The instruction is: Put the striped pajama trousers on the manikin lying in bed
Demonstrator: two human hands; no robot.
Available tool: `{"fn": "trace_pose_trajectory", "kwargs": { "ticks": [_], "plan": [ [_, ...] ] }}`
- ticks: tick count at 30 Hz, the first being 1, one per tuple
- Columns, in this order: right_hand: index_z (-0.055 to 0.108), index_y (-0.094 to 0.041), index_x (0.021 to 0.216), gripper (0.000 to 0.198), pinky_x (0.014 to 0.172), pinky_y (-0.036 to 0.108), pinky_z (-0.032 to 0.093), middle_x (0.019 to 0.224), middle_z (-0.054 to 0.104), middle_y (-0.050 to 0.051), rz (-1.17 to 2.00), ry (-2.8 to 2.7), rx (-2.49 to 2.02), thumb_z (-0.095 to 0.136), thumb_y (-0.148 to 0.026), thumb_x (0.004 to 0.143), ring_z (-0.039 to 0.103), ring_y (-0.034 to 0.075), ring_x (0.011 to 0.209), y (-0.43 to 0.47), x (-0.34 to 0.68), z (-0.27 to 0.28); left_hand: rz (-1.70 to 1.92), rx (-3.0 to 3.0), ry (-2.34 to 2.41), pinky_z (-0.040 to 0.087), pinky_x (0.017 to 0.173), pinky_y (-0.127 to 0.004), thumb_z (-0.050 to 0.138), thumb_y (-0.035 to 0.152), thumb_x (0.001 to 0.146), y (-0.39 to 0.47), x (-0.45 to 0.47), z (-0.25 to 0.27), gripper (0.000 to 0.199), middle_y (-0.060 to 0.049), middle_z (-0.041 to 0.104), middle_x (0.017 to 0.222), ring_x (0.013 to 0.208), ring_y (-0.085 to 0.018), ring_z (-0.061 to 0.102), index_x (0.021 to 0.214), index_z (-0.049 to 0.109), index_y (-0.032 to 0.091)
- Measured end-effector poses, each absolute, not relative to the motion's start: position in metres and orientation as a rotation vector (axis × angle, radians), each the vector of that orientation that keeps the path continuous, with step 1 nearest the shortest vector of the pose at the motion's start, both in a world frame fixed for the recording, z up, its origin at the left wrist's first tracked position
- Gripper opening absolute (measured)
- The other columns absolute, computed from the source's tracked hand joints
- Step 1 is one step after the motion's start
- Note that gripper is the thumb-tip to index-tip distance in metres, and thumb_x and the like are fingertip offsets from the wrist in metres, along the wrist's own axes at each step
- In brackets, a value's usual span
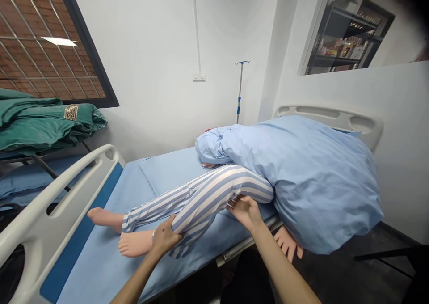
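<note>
A manikin in blue-and-white striped trousers lies on the bed, its near knee bent and its upper body hidden under a blue quilt. My left hand wraps round the near lower leg, just above the bare foot, with the trouser hem under the fingers. Below the knee and thigh, my right hand is closed against the striped cloth, its fingertips partly hidden. The other foot rests on the sheet. One manikin hand hangs past the near bed edge.
A white footboard borders the bed on the left, and a headboard stands at the right. Behind the bed rises a drip pole. Green folded cloth lies at far left. A metal side rail runs below the near mattress edge.
</note>
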State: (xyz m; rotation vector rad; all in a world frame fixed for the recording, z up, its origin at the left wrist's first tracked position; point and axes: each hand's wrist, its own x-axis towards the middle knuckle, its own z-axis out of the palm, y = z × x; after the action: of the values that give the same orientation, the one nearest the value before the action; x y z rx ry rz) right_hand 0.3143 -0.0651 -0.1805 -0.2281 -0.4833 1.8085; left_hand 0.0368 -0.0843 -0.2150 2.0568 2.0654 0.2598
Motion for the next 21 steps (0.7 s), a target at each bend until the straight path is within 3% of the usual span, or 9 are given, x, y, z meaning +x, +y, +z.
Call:
{"fn": "trace_pose_trajectory", "kwargs": {
  "ticks": [4,8,15,21],
  "plan": [
    [0.058,-0.018,0.059,0.013,0.079,0.040,0.038,0.067,0.059,0.001,1.840,-0.468,-0.257,0.046,-0.014,0.059,0.053,0.018,0.076,-0.068,0.302,-0.192,0.213,2.129,2.071,0.032,0.058,-0.024,0.049,0.029,0.057,-0.095,0.001,-0.215,0.044,0.001,0.060,0.082,0.079,-0.020,0.054,0.100,0.044,0.025],
    [0.059,-0.018,0.060,0.015,0.086,0.041,0.034,0.072,0.061,0.000,1.864,-0.428,-0.306,0.046,-0.009,0.058,0.053,0.018,0.081,-0.071,0.283,-0.223,0.064,2.173,2.154,0.034,0.062,-0.026,0.048,0.028,0.056,-0.113,-0.042,-0.214,0.050,-0.002,0.060,0.092,0.084,-0.023,0.053,0.105,0.042,0.023],
    [0.058,-0.015,0.054,0.022,0.078,0.036,0.040,0.069,0.061,0.001,1.885,-0.378,-0.513,0.043,-0.001,0.051,0.053,0.015,0.074,-0.083,0.264,-0.309,-0.276,2.325,2.134,0.033,0.071,-0.033,0.044,0.021,0.057,-0.146,-0.079,-0.200,0.042,-0.003,0.059,0.094,0.085,-0.024,0.052,0.099,0.045,0.023],
    [0.054,-0.016,0.044,0.023,0.073,0.032,0.042,0.058,0.059,-0.002,1.934,-0.285,-0.673,0.038,0.001,0.042,0.052,0.013,0.065,-0.084,0.259,-0.355,-0.363,2.411,2.082,0.031,0.071,-0.034,0.041,0.010,0.057,-0.151,-0.079,-0.213,0.049,-0.005,0.058,0.091,0.084,-0.023,0.051,0.104,0.044,0.020]
  ]
}}
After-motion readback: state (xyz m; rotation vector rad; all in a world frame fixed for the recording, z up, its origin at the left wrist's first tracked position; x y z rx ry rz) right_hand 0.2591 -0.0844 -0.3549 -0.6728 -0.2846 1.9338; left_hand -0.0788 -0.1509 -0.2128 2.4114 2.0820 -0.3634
